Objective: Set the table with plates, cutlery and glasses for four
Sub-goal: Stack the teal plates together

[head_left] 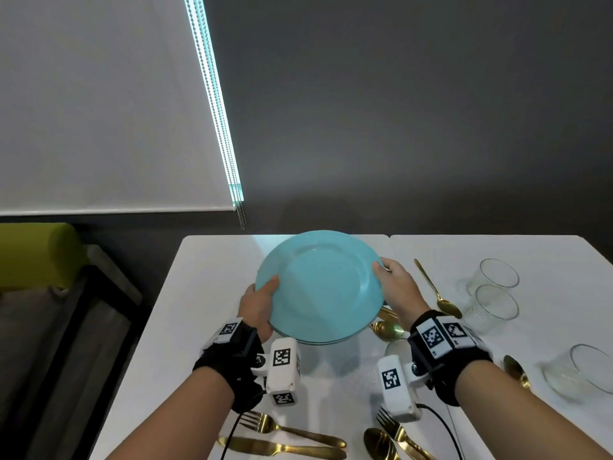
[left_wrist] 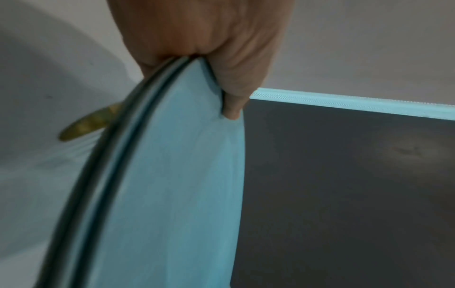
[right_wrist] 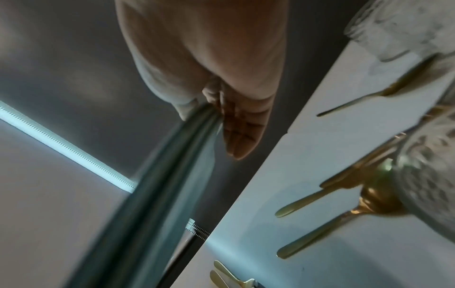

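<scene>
plates gripped between both hands

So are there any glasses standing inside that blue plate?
No: the plates, held at the rim by the left hand and right hand, are bare; the glasses stand on the table.

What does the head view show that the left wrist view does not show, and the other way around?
Only the head view shows the right hand on the plates' far rim, the four glasses, the gold forks near the table's front edge, and the window blind.

Only the left wrist view shows the stacked rims edge-on, so more than one plate is held, with the thumb lying on the top face.

Both show the left hand gripping the blue plates and the grey wall.
</scene>
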Available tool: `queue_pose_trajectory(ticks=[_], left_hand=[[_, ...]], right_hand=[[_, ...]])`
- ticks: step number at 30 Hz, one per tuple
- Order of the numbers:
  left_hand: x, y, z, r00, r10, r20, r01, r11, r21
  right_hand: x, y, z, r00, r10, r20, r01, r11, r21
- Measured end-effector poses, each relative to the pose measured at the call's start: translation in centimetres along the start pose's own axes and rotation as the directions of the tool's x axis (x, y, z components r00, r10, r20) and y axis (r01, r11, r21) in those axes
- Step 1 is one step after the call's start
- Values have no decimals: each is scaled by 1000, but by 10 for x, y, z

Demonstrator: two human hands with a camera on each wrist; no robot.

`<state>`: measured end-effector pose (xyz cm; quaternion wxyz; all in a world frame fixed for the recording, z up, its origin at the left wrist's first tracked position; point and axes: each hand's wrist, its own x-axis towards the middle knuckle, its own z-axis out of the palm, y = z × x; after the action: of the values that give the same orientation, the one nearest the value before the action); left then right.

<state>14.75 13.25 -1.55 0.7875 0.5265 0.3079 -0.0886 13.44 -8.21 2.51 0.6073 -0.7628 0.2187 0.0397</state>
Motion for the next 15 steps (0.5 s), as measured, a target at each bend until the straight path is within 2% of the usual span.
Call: queue_pose_trajectory(ticks=[3, 5, 11, 15], left_hand=[[13, 3, -17, 986, 85, -140, -91, 995, -30], [22, 7, -31, 961, 99, -257, -117, 992, -56], [45, 8, -81, 811, 62, -582, -123, 990, -66], [52, 2, -103, 743, 29, -669, -114, 990, -84]], right_hand=[[2, -8, 7, 1000, 9, 30, -6, 995, -102], [4, -9, 8, 1000, 21, 21, -17, 988, -156], [3, 2, 12, 992, 74, 103, -52, 978, -202], [2, 13, 15, 981, 118, 156, -86, 976, -199]])
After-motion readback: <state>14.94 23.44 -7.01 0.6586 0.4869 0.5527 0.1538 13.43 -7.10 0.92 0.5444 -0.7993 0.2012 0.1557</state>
